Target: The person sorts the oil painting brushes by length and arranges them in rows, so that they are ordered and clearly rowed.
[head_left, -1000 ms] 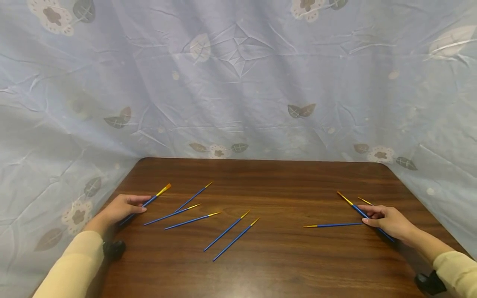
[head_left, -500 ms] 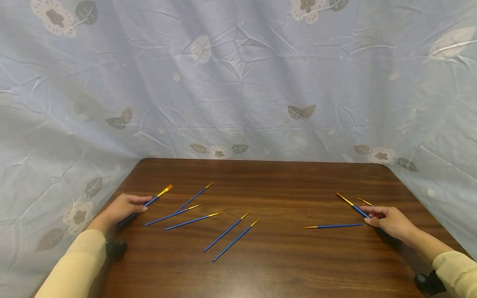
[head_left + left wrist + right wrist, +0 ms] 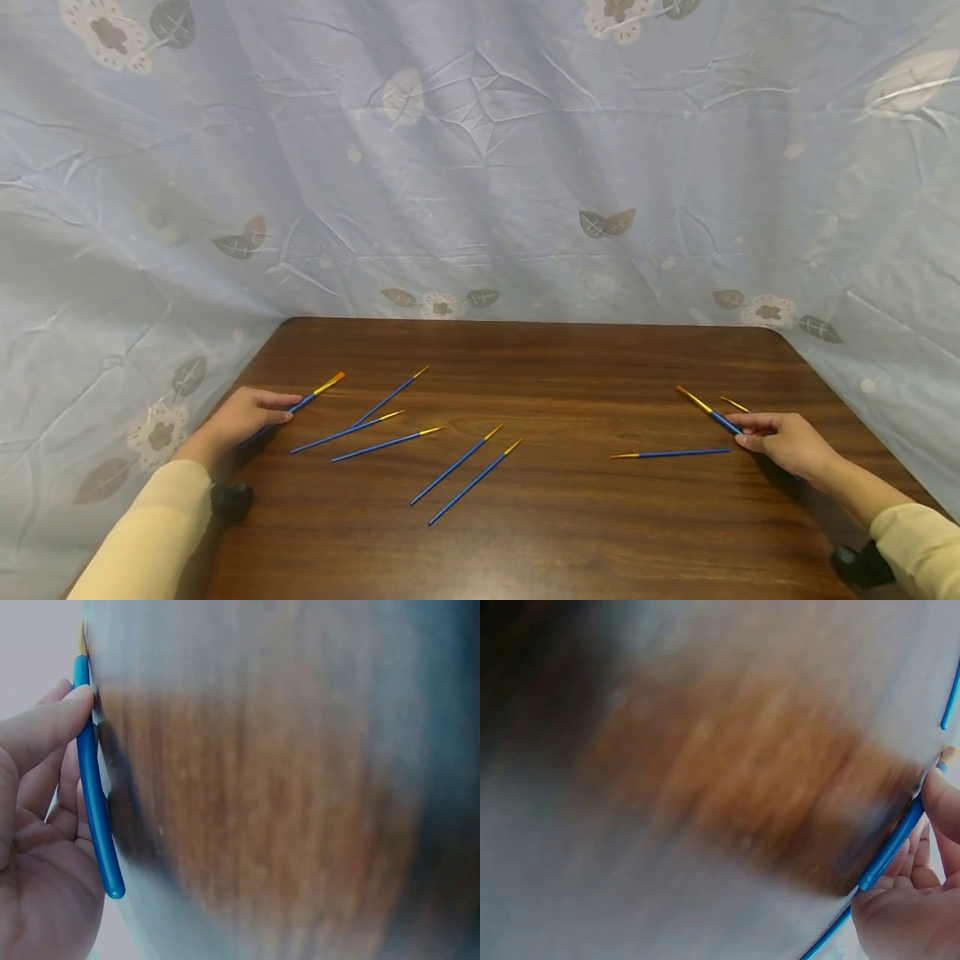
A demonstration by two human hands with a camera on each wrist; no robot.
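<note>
At the table's left side my left hand [image 3: 246,417] pinches a flat paintbrush [image 3: 303,402] by its blue handle, thumb on one side and fingers on the other. Its orange bristles point away to the right. In the left wrist view the handle [image 3: 91,780] runs down past the palm. My right hand [image 3: 783,442] pinches another paintbrush [image 3: 705,407] on the right side, bristles pointing to the far left. Beside that hand lies a thin paintbrush [image 3: 671,453], and behind its fingers the yellow tip of one more paintbrush [image 3: 735,405] shows, the rest mostly hidden.
Several thin blue paintbrushes lie on the brown wooden table [image 3: 570,533]. A crossing pair, one of them a paintbrush [image 3: 345,432], is nearest my left hand; a paintbrush [image 3: 476,482] lies nearer the middle. A patterned curtain [image 3: 480,167] hangs around the table's far edge and sides.
Both hands stay almost in place with their paintbrushes. My right hand's thumb has shifted slightly right, so the end of the thin paintbrush beside it shows more. The loose paintbrushes have not moved.
</note>
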